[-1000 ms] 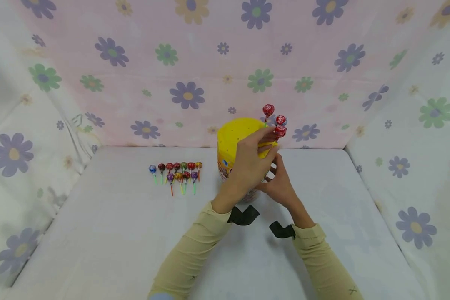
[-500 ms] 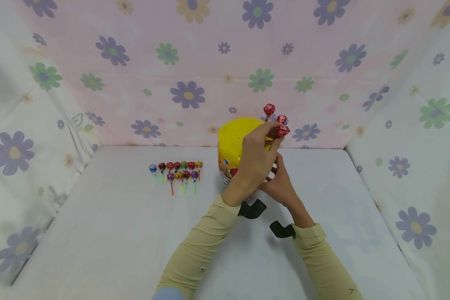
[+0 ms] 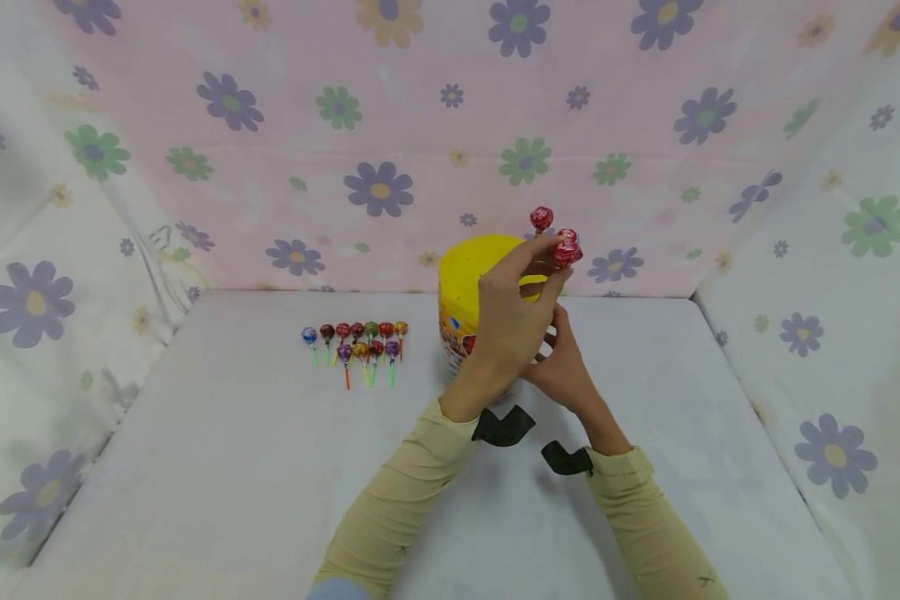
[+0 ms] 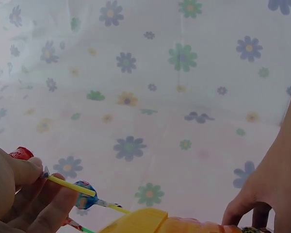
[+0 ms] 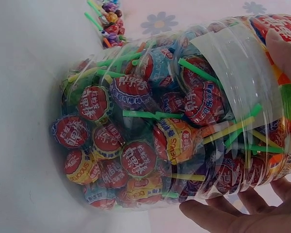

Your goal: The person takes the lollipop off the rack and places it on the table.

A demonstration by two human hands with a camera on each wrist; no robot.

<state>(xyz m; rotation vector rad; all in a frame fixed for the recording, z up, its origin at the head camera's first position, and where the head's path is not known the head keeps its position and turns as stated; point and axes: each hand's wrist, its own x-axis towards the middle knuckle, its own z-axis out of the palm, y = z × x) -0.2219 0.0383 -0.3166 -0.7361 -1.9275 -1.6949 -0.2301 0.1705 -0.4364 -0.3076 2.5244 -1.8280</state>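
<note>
My left hand [image 3: 508, 315] is above the right side of the yellow lid [image 3: 465, 262], pinching a red-wrapped lollipop [image 3: 567, 253] between thumb and fingertips. Its yellow stick [image 4: 70, 185] points toward the lid in the left wrist view. A blue-wrapped lollipop [image 4: 87, 195] stands out from the lid beside these fingers, and another red lollipop [image 3: 542, 218] rises behind the hand. Below, my right hand [image 3: 566, 375] grips the clear ribbed jar [image 5: 242, 63] from the right, thumb on one side and fingers on the other. Lollipops [image 5: 138, 159] fill the jar. The left hand hides part of the lid.
Left of the jar, several lollipops [image 3: 361, 351] lie in two rows on the white tabletop [image 3: 232, 450]. A flowered pink cloth [image 3: 285, 200] hangs behind the table, with pale flowered cloth on both sides.
My left hand has moved slightly right, then a little upward, with the red lollipop, whose head now overlaps the one behind it. The right hand keeps its grip on the jar.
</note>
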